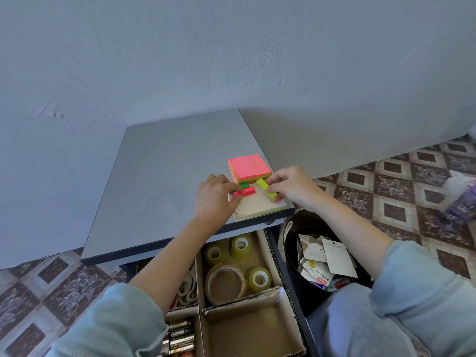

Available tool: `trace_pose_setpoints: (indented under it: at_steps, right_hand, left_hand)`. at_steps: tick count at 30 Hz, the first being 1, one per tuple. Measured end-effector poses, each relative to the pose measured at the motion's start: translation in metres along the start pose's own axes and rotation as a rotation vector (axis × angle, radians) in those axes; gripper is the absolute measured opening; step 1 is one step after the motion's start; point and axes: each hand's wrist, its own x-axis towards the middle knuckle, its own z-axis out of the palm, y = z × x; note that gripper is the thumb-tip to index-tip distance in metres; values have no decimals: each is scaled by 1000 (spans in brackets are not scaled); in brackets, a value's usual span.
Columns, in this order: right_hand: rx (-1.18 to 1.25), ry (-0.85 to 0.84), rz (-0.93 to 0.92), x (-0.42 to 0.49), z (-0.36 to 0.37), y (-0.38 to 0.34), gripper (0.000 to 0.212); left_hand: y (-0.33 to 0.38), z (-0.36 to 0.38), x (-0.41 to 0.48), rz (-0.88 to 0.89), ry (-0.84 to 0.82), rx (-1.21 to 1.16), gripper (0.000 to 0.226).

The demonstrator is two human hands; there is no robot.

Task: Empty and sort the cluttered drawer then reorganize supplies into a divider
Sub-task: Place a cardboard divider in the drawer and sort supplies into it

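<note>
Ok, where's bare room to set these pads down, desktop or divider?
Free: the desktop left of the left hand, back to the wall; the front-right divider compartment, bordered by tape rolls behind, batteries to its left. Crowded: the front-right desktop corner: left hand pinching a pink strip, right hand a yellow strip, lined notepad, pink stack.

Matt grey tabletop [164,176], corrugated cardboard divider [273,295], glossy clear tape rolls [240,244]
</note>
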Motion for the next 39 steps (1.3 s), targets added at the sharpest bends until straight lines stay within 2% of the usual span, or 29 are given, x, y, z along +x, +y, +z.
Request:
trace_pose_setpoints:
  at_steps: [19,23,27,31,39]
  right_hand:
    - [-40,42,-2,-3,3,1,20]
    - [-26,45,3,-3,3,1,19]
    - [-1,52,5,-4,3,1,15]
    - [38,60,3,-6,3,1,13]
    - [76,71,1,-9,3,0,12]
  left_hand:
    - [3,-6,5,48,-120,67,26]
    - [11,-12,15,-24,-210,59,30]
    - [19,-18,27,-85,-277,13,22]
    - [27,-19,32,-99,-328,49,28]
    - [29,-11,31,-166,-311,50,28]
